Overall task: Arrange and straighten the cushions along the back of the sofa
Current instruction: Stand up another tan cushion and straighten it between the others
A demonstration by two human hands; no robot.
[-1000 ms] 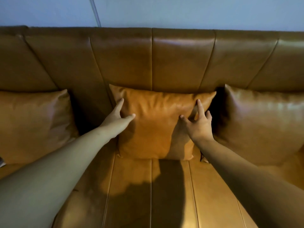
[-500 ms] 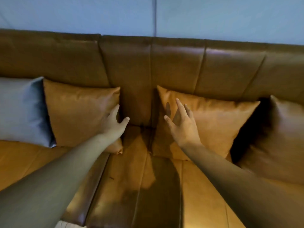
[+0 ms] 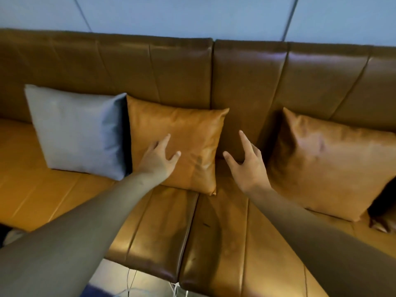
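A tan leather cushion (image 3: pixel 192 136) leans against the brown sofa back (image 3: pixel 182 67), its left edge touching a grey cushion (image 3: pixel 79 129). My left hand (image 3: pixel 158 157) lies open over the tan cushion's lower front, fingers spread. My right hand (image 3: pixel 246 163) hovers open in the gap just right of that cushion, holding nothing. Further right, a second tan cushion (image 3: pixel 330 166) leans tilted against the back.
The sofa seat (image 3: pixel 214 243) stretches across the lower view, with a seam between two sections. A dark cushion corner (image 3: pixel 383 202) shows at the far right edge. Floor and thin cables (image 3: pixel 132 281) lie below the seat front. A pale wall (image 3: pixel 192 13) rises behind.
The view has shifted left along the sofa. Both hands left the middle tan cushion and moved left; my left hand now lies over the tan cushion beside the grey one.
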